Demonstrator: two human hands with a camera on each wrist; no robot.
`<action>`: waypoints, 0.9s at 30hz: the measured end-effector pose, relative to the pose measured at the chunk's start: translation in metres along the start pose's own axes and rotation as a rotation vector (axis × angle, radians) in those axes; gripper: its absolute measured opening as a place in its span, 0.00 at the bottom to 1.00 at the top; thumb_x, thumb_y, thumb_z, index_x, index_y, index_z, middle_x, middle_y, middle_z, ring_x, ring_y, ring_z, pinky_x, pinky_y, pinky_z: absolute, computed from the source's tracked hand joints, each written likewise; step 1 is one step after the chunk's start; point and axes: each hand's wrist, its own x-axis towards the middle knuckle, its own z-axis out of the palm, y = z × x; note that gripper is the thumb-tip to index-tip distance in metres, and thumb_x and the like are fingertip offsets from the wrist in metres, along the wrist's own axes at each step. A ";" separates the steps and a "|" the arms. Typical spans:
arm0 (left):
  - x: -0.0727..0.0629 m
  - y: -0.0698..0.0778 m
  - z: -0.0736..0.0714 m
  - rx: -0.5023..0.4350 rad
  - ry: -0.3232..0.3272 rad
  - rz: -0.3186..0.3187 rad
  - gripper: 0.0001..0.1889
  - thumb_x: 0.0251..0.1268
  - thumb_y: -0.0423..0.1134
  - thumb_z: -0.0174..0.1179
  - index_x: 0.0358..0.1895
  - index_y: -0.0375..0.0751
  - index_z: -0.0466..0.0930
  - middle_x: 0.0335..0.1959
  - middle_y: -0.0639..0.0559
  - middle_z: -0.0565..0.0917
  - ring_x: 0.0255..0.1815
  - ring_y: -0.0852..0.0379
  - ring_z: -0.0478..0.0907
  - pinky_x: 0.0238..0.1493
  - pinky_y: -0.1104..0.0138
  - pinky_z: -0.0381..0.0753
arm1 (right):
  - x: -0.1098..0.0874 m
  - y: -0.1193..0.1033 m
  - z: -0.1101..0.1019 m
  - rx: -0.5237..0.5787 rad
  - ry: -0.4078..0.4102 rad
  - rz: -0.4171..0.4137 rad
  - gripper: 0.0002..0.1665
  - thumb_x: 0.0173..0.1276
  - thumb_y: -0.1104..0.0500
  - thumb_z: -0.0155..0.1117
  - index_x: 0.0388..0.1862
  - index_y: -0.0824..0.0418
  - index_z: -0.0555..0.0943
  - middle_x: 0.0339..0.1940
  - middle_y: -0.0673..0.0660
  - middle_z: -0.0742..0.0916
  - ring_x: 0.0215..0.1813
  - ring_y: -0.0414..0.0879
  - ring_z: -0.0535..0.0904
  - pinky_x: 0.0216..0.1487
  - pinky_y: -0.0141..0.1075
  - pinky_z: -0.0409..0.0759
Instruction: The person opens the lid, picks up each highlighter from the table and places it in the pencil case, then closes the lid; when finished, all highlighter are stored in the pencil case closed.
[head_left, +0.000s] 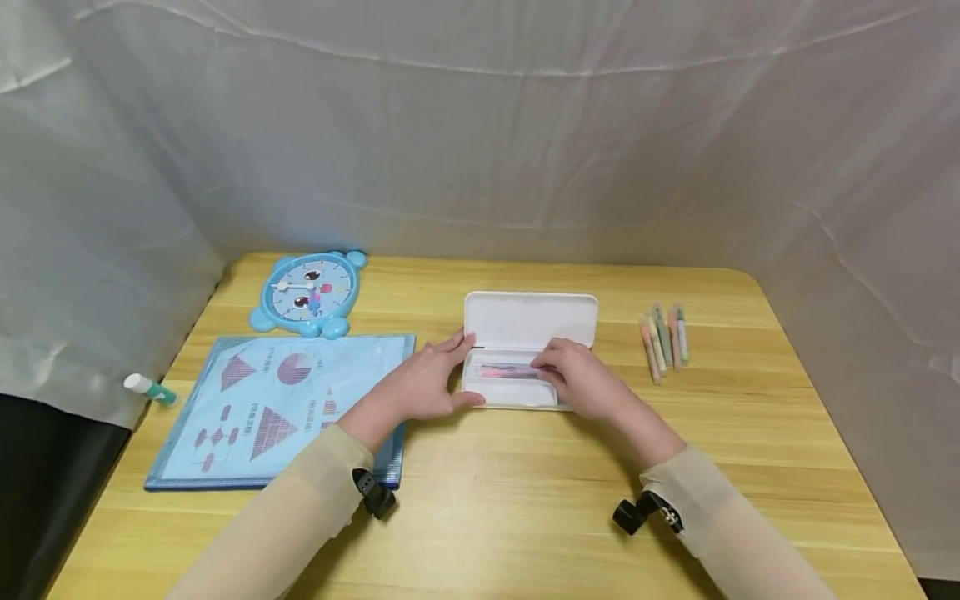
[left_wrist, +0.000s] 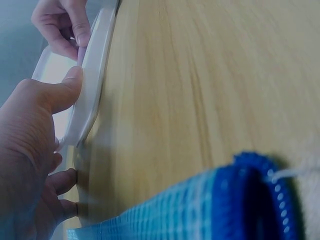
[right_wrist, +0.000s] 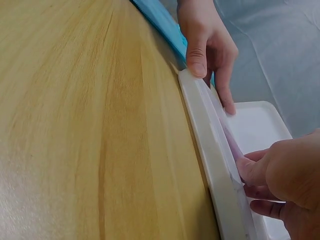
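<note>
A white pencil case lies with its lid raised at the back. My left hand holds the case's left end, thumb at the near corner and fingers toward the hinge side. In the right wrist view, that thumb presses on the case's rim. My right hand reaches into the case from the right and pinches a slim pinkish-purple pen between thumb and fingers. Other slim sticks seem to lie alongside it, too small to tell apart. The right fingers cover the pen's right end.
Several pastel markers lie to the right of the case. At left are a blue zip document pouch with printed shapes, a blue toy clock behind it, and a glue stick at the table's left edge. Grey cloth hangs behind.
</note>
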 end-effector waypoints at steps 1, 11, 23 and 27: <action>0.000 0.000 0.000 0.002 0.000 0.000 0.55 0.68 0.70 0.63 0.87 0.42 0.50 0.86 0.42 0.52 0.80 0.40 0.63 0.79 0.44 0.58 | 0.000 0.000 0.000 -0.003 -0.005 0.000 0.09 0.75 0.69 0.68 0.51 0.65 0.90 0.43 0.55 0.87 0.47 0.49 0.83 0.52 0.47 0.85; -0.001 -0.001 0.000 -0.001 0.008 0.005 0.55 0.68 0.70 0.64 0.86 0.42 0.50 0.86 0.42 0.52 0.79 0.38 0.63 0.79 0.44 0.58 | -0.002 -0.003 0.000 -0.031 -0.013 -0.005 0.10 0.76 0.68 0.67 0.52 0.66 0.89 0.44 0.55 0.86 0.48 0.49 0.82 0.52 0.46 0.84; -0.001 -0.001 0.001 0.000 0.006 0.011 0.56 0.68 0.71 0.63 0.86 0.42 0.50 0.86 0.41 0.52 0.80 0.39 0.63 0.79 0.44 0.58 | -0.003 0.000 -0.001 -0.025 0.019 -0.023 0.11 0.73 0.68 0.71 0.52 0.68 0.89 0.45 0.57 0.87 0.49 0.51 0.83 0.53 0.47 0.84; -0.001 -0.001 0.000 -0.005 0.003 0.006 0.56 0.68 0.71 0.63 0.87 0.42 0.49 0.86 0.42 0.51 0.80 0.38 0.62 0.80 0.44 0.57 | -0.005 0.001 -0.008 0.011 0.030 -0.011 0.13 0.73 0.68 0.70 0.54 0.70 0.88 0.47 0.60 0.87 0.51 0.54 0.84 0.54 0.49 0.85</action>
